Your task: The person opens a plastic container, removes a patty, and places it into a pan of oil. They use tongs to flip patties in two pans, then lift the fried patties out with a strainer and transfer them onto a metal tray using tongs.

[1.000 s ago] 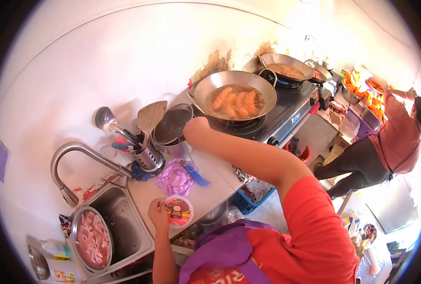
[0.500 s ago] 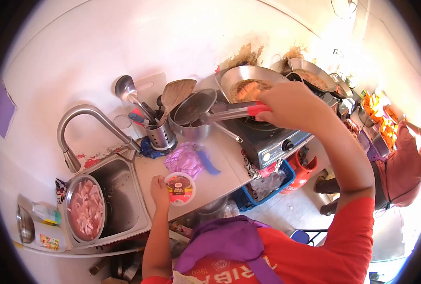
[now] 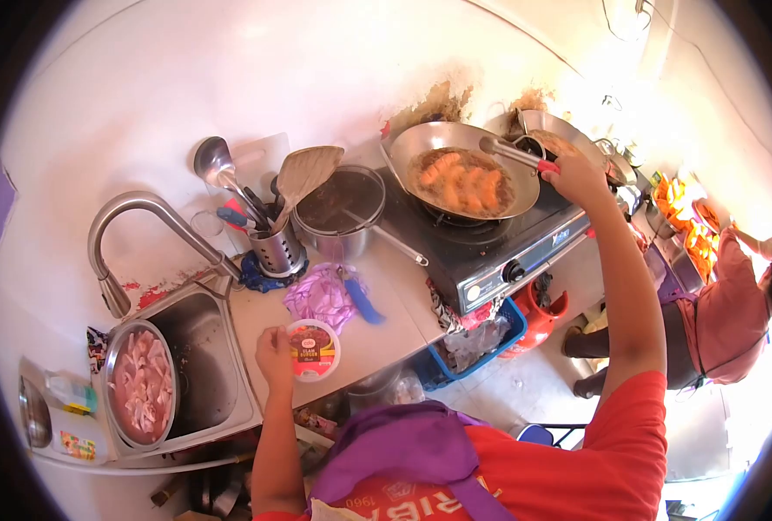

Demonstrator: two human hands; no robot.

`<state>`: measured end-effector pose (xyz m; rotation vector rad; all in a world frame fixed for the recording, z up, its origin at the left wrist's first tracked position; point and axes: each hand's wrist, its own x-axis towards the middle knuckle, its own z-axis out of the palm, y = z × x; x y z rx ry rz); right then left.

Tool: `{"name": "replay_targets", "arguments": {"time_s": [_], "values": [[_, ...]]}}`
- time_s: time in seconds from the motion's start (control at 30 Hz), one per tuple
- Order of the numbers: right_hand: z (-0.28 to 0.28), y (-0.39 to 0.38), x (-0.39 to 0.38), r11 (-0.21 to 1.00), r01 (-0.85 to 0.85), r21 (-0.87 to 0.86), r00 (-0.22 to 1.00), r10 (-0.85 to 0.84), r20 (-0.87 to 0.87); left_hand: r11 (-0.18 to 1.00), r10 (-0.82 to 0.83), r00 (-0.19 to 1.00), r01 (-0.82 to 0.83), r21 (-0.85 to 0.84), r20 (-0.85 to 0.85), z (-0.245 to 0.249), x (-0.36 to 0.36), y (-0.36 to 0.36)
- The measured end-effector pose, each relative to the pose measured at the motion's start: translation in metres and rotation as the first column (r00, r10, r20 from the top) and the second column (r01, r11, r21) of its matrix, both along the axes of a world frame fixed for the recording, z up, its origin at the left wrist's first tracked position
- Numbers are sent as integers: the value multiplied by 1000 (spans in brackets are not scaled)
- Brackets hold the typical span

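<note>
Holding red-handled tongs [image 3: 514, 154] over the wok [image 3: 445, 136]

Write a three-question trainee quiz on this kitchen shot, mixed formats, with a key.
1. Which hand holds the tongs?
2. True or false: the bowl of raw meat sits on the stove.
3. What is nearest the left hand? A) ladle B) round tub C) faucet

Key:
1. The right hand.
2. False; the bowl of raw meat is at the sink.
3. B
</note>
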<state>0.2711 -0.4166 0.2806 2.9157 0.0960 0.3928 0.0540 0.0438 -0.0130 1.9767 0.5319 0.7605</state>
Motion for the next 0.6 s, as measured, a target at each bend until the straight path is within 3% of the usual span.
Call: {"name": "replay_targets", "arguments": {"time_s": [0.17,0.37,0.47,0.6], "values": [[-23,-7,31,1000,-3,19,998,4,-65,999,41,999,-41,-5,-22,9,-1,-7],[-1,-13,32,1000,-28,13,986,30,-167,998,39,999,-39,46,16,4,-1,-4],[-2,-15,36,999,-28,16,995,30,-95,999,-14,998,16,41,-59,12,-3,-1],[-15,-20,49,998,-41,-43,998,40,-38,993,-10,1000,13,120,-24,23,-4,-7]]}}
